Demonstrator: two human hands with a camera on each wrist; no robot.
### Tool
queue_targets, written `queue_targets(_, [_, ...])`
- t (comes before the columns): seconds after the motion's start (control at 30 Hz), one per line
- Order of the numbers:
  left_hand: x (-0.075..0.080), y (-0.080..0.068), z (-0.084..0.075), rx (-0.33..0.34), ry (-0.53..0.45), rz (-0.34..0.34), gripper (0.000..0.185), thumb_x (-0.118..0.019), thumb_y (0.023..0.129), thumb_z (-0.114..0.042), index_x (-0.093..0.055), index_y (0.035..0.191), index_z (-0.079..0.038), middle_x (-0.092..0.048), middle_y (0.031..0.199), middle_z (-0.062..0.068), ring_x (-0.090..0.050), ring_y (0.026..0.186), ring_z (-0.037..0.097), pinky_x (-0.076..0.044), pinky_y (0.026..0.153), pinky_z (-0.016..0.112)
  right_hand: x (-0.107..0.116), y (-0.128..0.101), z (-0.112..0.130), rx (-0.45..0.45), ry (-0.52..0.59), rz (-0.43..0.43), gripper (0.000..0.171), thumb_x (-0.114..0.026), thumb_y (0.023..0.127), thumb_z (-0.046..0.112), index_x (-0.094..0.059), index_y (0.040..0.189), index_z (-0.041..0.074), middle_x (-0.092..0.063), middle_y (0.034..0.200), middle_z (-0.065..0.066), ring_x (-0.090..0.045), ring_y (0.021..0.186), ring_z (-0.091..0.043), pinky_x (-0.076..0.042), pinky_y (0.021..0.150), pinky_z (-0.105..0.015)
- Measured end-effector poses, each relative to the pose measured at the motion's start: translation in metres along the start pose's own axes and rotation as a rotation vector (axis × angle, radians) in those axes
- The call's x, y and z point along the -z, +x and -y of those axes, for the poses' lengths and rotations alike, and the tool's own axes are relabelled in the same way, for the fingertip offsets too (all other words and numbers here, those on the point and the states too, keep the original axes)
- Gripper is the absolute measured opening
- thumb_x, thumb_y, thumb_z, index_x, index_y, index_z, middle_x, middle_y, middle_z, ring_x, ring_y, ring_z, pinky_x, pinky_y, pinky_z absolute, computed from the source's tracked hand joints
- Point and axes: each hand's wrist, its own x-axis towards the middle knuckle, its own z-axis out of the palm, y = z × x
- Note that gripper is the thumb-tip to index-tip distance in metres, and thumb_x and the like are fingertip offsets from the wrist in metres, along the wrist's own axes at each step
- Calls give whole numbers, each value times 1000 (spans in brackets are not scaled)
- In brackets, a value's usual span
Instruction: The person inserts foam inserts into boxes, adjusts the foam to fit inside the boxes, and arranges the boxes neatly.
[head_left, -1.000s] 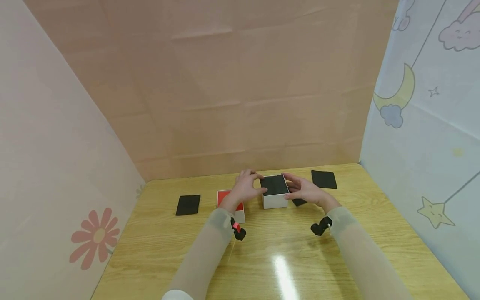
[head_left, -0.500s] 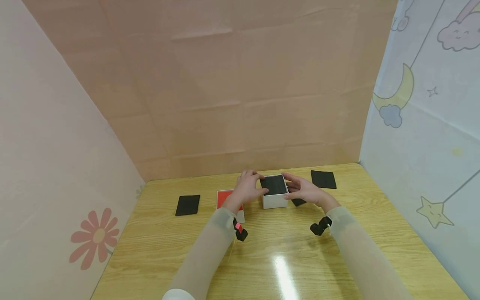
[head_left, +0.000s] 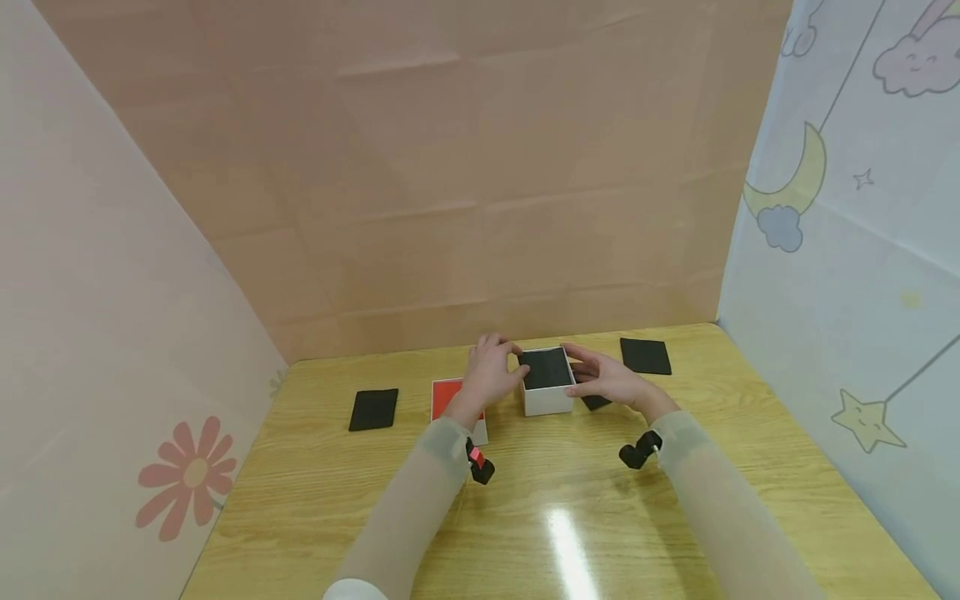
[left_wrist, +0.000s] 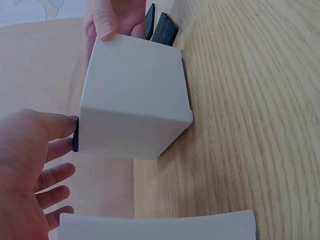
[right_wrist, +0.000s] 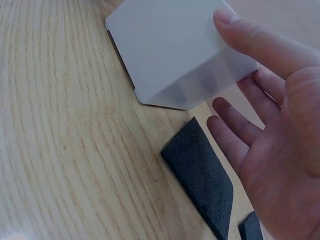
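A white square box stands on the table with a black foam pad at its top. My left hand is at the box's left rim, thumb and forefinger pinching the pad's edge. In the left wrist view, the pad sticks out slightly above the rim there; the other left fingers are spread apart. My right hand grips the box from the right, its thumb on the front face in the right wrist view and its fingers at the side. The box's lower interior is hidden.
A white box lid with a red inside lies partly under my left wrist. Black foam squares lie at the left, at the back right, and another foam square partly under my right hand. Walls bound the table.
My left thumb has drawn back slightly to the left, from over the pad to its edge. The right hand keeps its hold, and the box stays in place.
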Motion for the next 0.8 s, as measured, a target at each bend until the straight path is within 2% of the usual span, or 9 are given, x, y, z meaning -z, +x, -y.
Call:
queue_targets(0.27, [-1, 0, 1, 0, 19, -3, 32, -74, 101, -43, -80, 125, -22, -61, 135, 4, -48, 130, 25, -43, 111, 43, 0, 0, -2, -1, -28, -11, 102, -83, 97, 20, -16, 173, 14, -21, 176, -18, -33, 155, -47, -38, 119, -60])
queue_targets(0.53, [-5, 0, 1, 3, 57, 27, 31, -71, 103, -42, -81, 126, -23, -60, 129, 4, -48, 125, 24, -43, 108, 41, -2, 1, -3, 2, -31, -9, 100, -82, 97, 19, -17, 173, 18, -22, 176, -17, -33, 155, -46, -37, 119, -58])
queue_targets(0.8, [-3, 5, -5, 36, 92, 40, 29, -73, 101, -42, -83, 124, -26, -60, 132, 5, -47, 127, 25, -44, 108, 44, -1, 0, 0, 13, -36, -14, 101, -82, 97, 19, -16, 173, 11, -22, 175, -20, -34, 154, -48, -38, 118, -60])
